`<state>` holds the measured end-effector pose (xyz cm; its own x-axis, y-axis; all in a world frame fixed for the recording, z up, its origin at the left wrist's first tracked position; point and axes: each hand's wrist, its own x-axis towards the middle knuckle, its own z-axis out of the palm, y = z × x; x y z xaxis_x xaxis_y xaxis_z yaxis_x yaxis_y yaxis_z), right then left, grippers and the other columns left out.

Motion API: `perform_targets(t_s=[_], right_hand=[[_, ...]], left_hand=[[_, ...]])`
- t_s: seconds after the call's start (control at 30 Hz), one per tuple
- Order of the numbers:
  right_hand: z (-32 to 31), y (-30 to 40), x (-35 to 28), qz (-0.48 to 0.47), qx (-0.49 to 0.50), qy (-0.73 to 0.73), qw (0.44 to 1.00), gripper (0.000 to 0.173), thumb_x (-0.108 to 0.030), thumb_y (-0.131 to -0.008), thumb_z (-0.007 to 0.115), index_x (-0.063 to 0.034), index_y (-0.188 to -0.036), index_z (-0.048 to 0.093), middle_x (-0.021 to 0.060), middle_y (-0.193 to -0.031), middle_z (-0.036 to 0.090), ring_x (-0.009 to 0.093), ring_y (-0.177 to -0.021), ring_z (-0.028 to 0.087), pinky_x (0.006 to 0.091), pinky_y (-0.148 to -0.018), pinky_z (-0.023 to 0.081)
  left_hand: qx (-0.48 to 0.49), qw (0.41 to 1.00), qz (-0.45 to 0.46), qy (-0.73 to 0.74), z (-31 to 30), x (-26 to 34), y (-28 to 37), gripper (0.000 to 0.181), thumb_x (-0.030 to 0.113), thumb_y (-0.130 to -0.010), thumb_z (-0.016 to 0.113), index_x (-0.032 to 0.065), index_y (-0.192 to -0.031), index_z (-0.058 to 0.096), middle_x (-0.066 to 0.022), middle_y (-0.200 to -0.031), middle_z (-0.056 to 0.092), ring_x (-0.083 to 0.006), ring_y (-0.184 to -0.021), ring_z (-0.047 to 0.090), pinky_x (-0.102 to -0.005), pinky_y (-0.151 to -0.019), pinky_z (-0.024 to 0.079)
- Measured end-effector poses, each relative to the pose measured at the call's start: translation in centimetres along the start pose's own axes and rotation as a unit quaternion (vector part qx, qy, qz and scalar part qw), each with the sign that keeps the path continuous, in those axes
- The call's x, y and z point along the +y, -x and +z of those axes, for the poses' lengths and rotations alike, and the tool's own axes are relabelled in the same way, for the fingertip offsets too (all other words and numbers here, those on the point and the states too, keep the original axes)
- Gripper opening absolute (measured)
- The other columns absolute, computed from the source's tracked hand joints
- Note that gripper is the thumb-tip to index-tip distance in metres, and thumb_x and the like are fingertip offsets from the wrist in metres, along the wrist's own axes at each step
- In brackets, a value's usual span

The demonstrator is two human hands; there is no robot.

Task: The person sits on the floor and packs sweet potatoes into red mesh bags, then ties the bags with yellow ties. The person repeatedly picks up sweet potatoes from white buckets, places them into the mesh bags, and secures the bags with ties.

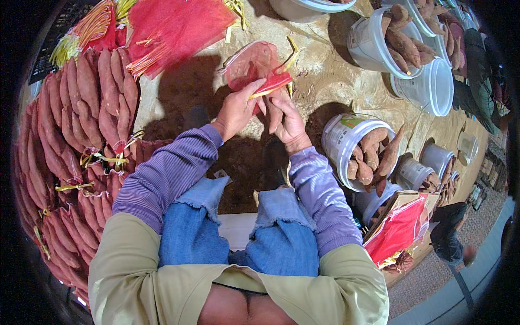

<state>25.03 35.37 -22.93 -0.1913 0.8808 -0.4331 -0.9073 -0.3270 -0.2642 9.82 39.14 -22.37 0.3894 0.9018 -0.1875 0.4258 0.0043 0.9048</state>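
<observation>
Between my hands is a red mesh bag (254,67) with a yellow drawstring, its mesh spread out beyond my fingers. My left hand (237,106) grips the gathered red edge, the thumb lying on top. My right hand (289,122) is at the bag's right side, fingers curled around a sweet potato (275,117) that points down towards me; part of it is hidden by the fingers and the bag. Further off to the left lies a pile of flat red mesh bags (174,30) with orange and yellow strings.
Filled mesh bags of sweet potatoes (81,101) are stacked at the left. On the right stand a tilted plastic bucket of sweet potatoes (357,150), another full bucket (365,42) and an empty bucket (426,87). A box with red mesh bags (396,231) is near my right elbow. A person (449,233) is partly visible beyond.
</observation>
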Motion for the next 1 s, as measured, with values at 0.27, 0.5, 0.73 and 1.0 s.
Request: perform_targets(t_s=[0.27, 0.5, 0.73, 1.0], right_hand=[[-2.7, -6.2, 0.9, -0.165, 0.035, 0.427, 0.888, 0.055, -0.008, -0.088, 0.058, -0.0053, -0.137, 0.035, 0.0128, -0.122, 0.054, 0.026, -0.112, 0.054, 0.0333, -0.096, 0.044], [-4.6, -5.7, 1.3, -0.142, 0.126, 0.668, 0.720, 0.042, -0.009, -0.083, 0.063, -0.0009, -0.123, 0.051, 0.0106, -0.115, 0.059, 0.020, -0.107, 0.055, 0.0304, -0.091, 0.044], [-4.2, -4.2, 2.3, -0.025, 0.089, 0.343, 0.935, 0.017, -0.004, -0.085, 0.061, -0.0057, -0.102, 0.061, -0.0006, -0.085, 0.063, 0.011, -0.075, 0.058, 0.0270, -0.067, 0.047], [-4.2, -7.5, 3.4, -0.188, 0.179, 0.440, 0.860, 0.035, -0.010, -0.093, 0.055, -0.0017, -0.127, 0.049, 0.0015, -0.091, 0.058, 0.010, -0.080, 0.053, 0.0240, -0.070, 0.047]], left_hand=[[-0.029, 0.976, -0.048, 0.210, 1.0, -0.4, 1.7, 0.034, 0.001, -0.093, 0.048, 0.0018, -0.127, 0.049, -0.0169, -0.110, 0.063, -0.0173, -0.101, 0.061, -0.0291, -0.086, 0.048], [0.080, 0.986, -0.132, -0.068, 0.6, 0.7, 1.6, 0.067, 0.012, -0.079, 0.068, 0.0034, -0.137, 0.034, -0.0240, -0.106, 0.062, -0.0340, -0.098, 0.062, -0.0384, -0.079, 0.049], [0.103, 0.971, -0.208, -0.060, 1.4, -5.3, 0.9, 0.048, 0.012, -0.075, 0.067, -0.0031, -0.116, 0.049, -0.0253, -0.095, 0.064, -0.0398, -0.093, 0.062, -0.0437, -0.077, 0.049], [0.072, 0.968, -0.218, -0.099, 0.3, -1.6, 2.3, 0.028, 0.011, -0.073, 0.064, -0.0030, -0.096, 0.057, -0.0270, -0.088, 0.064, -0.0418, -0.090, 0.062, -0.0460, -0.076, 0.049]])
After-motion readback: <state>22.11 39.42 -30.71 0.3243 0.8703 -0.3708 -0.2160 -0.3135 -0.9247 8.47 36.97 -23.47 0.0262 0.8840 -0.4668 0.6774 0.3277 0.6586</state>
